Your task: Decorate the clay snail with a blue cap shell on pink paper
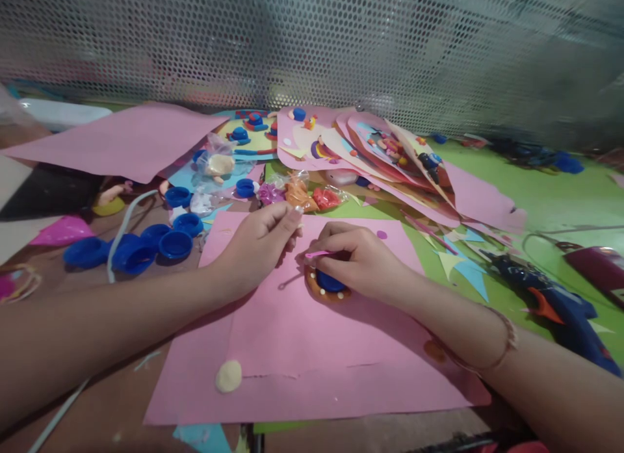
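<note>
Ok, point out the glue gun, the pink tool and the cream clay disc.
Glue gun [568, 310]: head view, on its dark blue body.
Pink tool [320, 253]: head view, on its exposed shaft.
Cream clay disc [229, 377]: head view, middle of its face.

Craft workspace, cut paper scraps [470, 271], glue gun [546, 297], bagged clay [298, 192]

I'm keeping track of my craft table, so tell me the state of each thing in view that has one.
Left hand, fingers pinched together
Right hand, closed on pink tool
Blue piece, ringed by dotted brown band
Cream disc, flattened
Pink sheet, spread under the hands
Pink cards, piled, edges curling
Blue cups, grouped
Glue gun, lying down; on or off unclear
</note>
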Demonstrator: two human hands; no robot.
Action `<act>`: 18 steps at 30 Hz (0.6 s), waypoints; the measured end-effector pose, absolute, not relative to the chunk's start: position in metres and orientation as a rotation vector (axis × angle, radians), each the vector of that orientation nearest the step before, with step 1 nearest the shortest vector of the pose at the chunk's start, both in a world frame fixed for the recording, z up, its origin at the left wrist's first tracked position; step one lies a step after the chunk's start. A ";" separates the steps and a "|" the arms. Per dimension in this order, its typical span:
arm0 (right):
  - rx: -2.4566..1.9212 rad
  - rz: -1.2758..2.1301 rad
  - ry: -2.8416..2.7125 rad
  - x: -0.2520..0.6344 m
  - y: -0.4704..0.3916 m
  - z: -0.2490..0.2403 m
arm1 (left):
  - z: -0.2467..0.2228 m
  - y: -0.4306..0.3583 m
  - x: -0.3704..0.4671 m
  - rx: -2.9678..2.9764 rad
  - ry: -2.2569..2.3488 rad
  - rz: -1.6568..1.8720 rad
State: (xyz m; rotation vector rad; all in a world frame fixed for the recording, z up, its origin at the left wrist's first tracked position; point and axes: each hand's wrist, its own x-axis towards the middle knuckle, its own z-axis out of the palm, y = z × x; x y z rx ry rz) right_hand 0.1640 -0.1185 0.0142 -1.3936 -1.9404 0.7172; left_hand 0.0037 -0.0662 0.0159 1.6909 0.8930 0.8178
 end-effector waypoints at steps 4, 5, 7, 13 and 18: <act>-1.413 0.713 -1.942 0.163 -0.118 0.015 | 0.016 -0.066 0.005 1.681 0.863 0.824; -1.419 0.714 -1.943 0.163 -0.118 0.015 | 0.016 -0.066 0.005 1.681 0.861 0.828; -1.434 0.717 -1.940 0.163 -0.119 0.016 | 0.016 -0.066 0.005 1.689 0.860 0.832; -1.450 0.721 -1.926 0.162 -0.119 0.016 | 0.015 -0.066 0.004 1.707 0.862 0.847; -1.483 0.713 -1.940 0.162 -0.119 0.016 | 0.016 -0.066 0.006 1.680 0.850 0.849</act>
